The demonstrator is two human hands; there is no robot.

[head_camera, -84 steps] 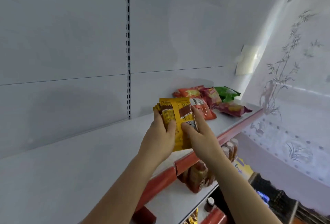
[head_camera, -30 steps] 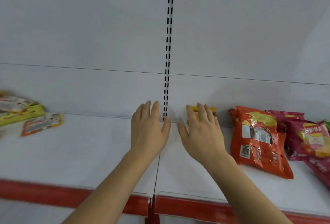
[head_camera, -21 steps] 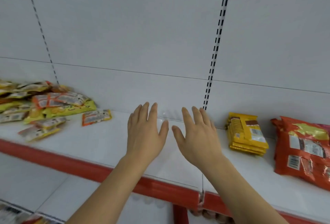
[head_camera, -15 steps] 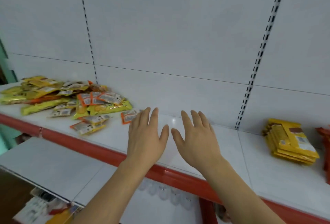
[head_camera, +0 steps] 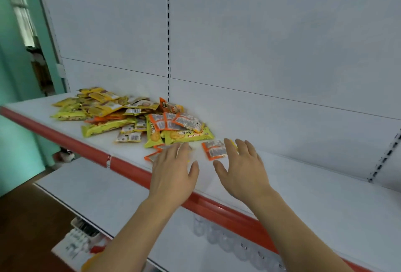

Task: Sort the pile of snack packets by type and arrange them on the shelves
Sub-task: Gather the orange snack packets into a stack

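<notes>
Both hands reach over the white shelf (head_camera: 303, 187) with fingers spread and holding nothing. The left hand (head_camera: 173, 172) has its fingertips over a small orange packet (head_camera: 152, 155) (contact unclear). Another orange packet (head_camera: 214, 152) lies just left of the right hand (head_camera: 243, 169). The pile of snack packets (head_camera: 130, 117) sits beyond the left fingertips, farther left.

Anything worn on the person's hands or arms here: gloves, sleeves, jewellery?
Nothing visible. The left hand and right hand are bare, with no gloves or rings showing. Both forearms are uncovered to the frame edge, with no sleeve, watch or bracelet in view.
</notes>
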